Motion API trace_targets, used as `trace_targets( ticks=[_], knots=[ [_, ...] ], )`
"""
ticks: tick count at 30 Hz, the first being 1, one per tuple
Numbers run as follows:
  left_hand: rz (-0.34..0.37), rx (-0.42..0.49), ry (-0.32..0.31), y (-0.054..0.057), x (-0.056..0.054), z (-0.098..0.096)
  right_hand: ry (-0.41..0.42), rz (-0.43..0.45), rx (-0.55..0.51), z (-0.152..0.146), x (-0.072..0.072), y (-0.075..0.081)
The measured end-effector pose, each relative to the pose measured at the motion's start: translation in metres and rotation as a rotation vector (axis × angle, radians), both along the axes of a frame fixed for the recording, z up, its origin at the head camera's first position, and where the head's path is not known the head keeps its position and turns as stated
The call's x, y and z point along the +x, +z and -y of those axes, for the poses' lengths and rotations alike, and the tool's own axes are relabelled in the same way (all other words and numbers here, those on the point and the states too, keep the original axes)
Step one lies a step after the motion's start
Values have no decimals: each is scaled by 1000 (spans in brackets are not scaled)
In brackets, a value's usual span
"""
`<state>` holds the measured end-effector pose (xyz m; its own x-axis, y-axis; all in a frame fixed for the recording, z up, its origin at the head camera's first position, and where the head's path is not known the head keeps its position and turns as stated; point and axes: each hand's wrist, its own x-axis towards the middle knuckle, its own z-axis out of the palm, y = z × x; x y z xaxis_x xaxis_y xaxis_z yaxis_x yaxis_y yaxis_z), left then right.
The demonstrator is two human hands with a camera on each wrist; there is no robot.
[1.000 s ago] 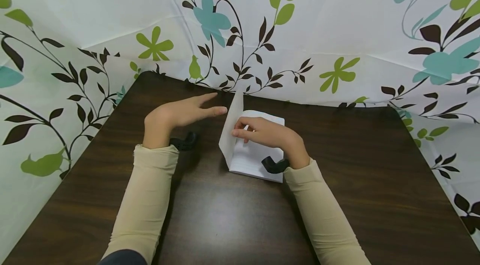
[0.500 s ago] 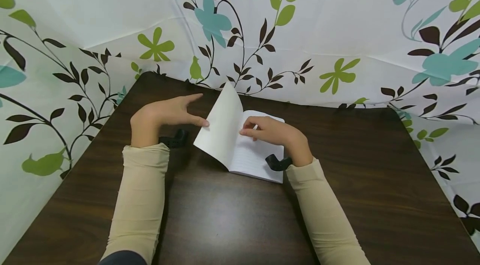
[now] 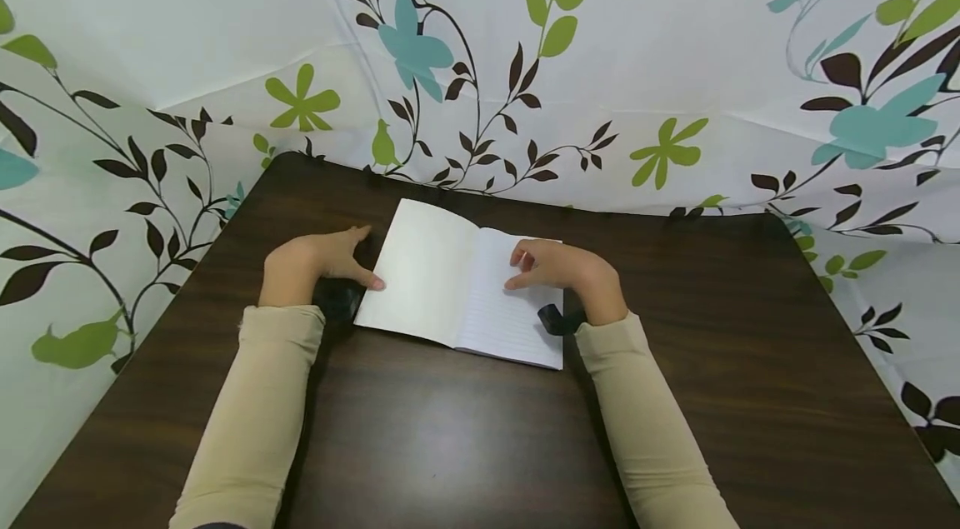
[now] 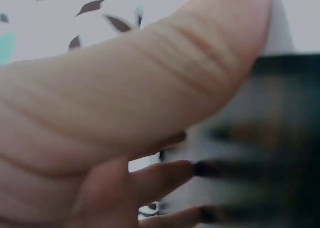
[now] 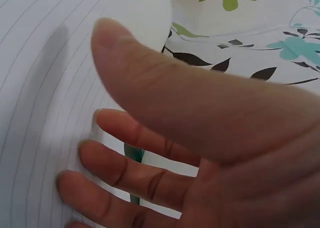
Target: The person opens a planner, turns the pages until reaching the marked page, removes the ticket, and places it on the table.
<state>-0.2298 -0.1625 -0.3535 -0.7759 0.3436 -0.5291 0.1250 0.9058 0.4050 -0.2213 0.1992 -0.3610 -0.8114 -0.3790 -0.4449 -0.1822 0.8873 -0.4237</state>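
A notebook lies spread on the dark table, with a plain cream inner cover (image 3: 422, 272) on the left and a white ruled page (image 3: 501, 316) on the right. My left hand (image 3: 318, 261) is at the cover's left edge, thumb tip touching it and the other fingers apart from the thumb. In the left wrist view the thumb (image 4: 150, 77) hides much of the scene, and the dark surface by the fingertips is blurred. Over the ruled page my right hand (image 3: 562, 269) hovers or rests lightly, fingers loosely bent and holding nothing; the lines run beneath its fingertips (image 5: 75, 185).
The brown wooden table (image 3: 442, 446) extends around the notebook on all sides. A white cloth with leaf and flower prints (image 3: 600, 71) hangs behind it and along its sides. Each wrist bears a black camera mount (image 3: 558, 319).
The notebook's cover has swung from upright over to the left and now lies down. My left hand moved left and lower with it; the right hand shifted slightly right over the page.
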Motion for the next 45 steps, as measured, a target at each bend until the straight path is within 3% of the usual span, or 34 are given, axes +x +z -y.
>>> trace_targets(
  ticks=[5,11,15,22,35,45],
  knots=[
    [-53,-46,-14,-16,8,9,-7,41,-13,4,-2,-5],
    [-104,-11,-25,-27,7,9,-69,4,-4,-4,-5,-1],
    [-94,-18,-47,-28,4,5,-97,-9,9,-10,-5,-4],
    [-62,-2,-44,-25,7,3,-145,-48,40,-15,-4,-11],
    [-41,-33,-78,-23,14,6,-218,-124,-58,-24,-15,-26],
    [-48,10,-86,-23,16,1,-231,-154,28,-25,-9,-23]
  ],
)
